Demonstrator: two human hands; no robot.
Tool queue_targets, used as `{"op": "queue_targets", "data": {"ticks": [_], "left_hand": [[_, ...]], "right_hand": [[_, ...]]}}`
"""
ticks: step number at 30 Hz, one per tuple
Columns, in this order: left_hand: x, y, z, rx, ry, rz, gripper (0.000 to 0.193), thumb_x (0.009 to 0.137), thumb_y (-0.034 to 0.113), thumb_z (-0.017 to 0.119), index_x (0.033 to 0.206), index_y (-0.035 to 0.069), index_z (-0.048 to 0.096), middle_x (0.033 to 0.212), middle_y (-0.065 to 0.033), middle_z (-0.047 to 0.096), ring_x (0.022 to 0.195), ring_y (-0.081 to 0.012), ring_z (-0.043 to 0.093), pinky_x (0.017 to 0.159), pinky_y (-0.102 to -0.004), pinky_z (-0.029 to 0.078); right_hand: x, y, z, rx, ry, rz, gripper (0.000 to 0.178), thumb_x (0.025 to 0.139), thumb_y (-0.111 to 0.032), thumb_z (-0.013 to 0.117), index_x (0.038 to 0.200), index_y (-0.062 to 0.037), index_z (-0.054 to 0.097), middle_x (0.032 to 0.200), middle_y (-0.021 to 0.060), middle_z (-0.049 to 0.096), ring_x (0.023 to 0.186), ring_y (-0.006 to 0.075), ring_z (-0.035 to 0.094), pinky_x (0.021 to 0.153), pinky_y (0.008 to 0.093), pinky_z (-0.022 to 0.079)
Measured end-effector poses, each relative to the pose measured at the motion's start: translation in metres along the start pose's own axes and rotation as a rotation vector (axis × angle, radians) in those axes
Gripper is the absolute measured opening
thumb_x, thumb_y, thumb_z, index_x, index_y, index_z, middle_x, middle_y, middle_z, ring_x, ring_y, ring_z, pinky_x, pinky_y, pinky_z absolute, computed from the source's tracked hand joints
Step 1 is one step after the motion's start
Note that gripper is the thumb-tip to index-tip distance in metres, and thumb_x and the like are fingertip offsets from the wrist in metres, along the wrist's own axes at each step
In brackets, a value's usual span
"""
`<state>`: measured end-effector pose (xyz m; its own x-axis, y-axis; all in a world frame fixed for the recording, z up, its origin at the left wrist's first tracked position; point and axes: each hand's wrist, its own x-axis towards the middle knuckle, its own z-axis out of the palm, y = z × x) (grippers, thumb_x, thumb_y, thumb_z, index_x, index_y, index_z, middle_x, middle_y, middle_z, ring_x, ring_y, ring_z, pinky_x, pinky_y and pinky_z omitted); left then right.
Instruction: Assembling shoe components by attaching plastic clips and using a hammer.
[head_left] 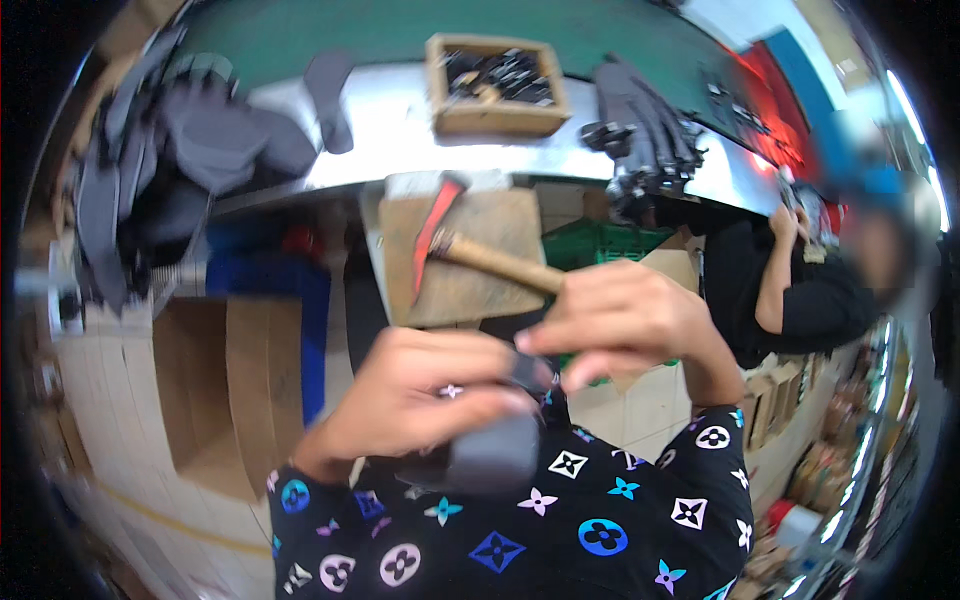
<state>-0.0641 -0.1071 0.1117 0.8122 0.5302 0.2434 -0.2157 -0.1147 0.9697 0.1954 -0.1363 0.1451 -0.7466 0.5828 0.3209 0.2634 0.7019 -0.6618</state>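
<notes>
My left hand (430, 375) is closed around a dark grey flat piece (495, 455). The piece's wide rounded end hangs below the fingers, and its narrow end shows past the fingertips. Close beside that narrow end is my right hand (625, 315), with bent fingers and thumb drawn together. Motion blur hides what, if anything, lies between them. Behind the hands, a hammer (490, 262) with a red head and wooden handle rests on a worn brown board (515, 215). The handle's end passes behind my right hand.
A wooden box (500, 122) of small dark parts stands on the bench edge. Grey pieces (215, 135) pile up at left; more pieces with black fittings (645, 130) lie right. A cardboard box (230, 385) is lower left. A person in black (800, 290) works at right.
</notes>
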Motion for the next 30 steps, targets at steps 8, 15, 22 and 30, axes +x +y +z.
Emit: {"op": "queue_targets", "data": {"ticks": [8,15,22,30], "left_hand": [[0.075,-0.021,-0.116,0.749,1.138,0.225,0.024,0.098,0.021,0.067,0.107,-0.002,0.07,0.088,-0.0035,0.067,0.079,-0.0101,0.059,0.073,-0.0264,0.048],[0.077,-0.12,-0.177,1.192,0.791,-0.27,0.043,0.088,0.033,0.074,0.116,0.0,0.065,0.114,-0.0172,0.066,0.109,-0.0337,0.063,0.1,-0.0505,0.042],[0.094,-0.087,-0.09,1.437,0.719,-0.15,0.065,0.089,0.03,0.072,0.142,0.002,0.046,0.154,-0.0169,0.038,0.147,-0.037,0.029,0.117,-0.0608,0.019],[0.163,-0.056,-0.008,0.942,0.525,0.343,0.08,0.088,0.018,0.072,0.152,0.0,0.028,0.158,-0.0229,0.03,0.15,-0.0371,0.021,0.12,-0.0564,0.013]], "right_hand": [[-0.131,0.086,-0.029,-0.798,0.949,0.981,0.029,0.095,-0.029,0.065,0.105,-0.0017,0.069,0.088,0.0141,0.069,0.078,0.0338,0.068,0.071,0.0413,0.055],[-0.204,0.19,-0.091,-0.96,0.776,1.089,0.024,0.093,-0.022,0.064,0.099,0.0014,0.067,0.103,0.0233,0.061,0.096,0.0427,0.064,0.08,0.0467,0.052],[-0.158,0.186,-0.131,-0.018,1.245,0.924,0.019,0.09,-0.018,0.069,0.089,0.0015,0.067,0.071,0.0091,0.065,0.055,0.0152,0.061,0.054,0.0297,0.05],[0.025,0.059,-0.056,1.01,0.973,0.353,0.026,0.101,-0.016,0.056,0.12,0.0013,0.057,0.1,0.0093,0.063,0.078,0.0162,0.067,0.067,0.0259,0.057]]}}
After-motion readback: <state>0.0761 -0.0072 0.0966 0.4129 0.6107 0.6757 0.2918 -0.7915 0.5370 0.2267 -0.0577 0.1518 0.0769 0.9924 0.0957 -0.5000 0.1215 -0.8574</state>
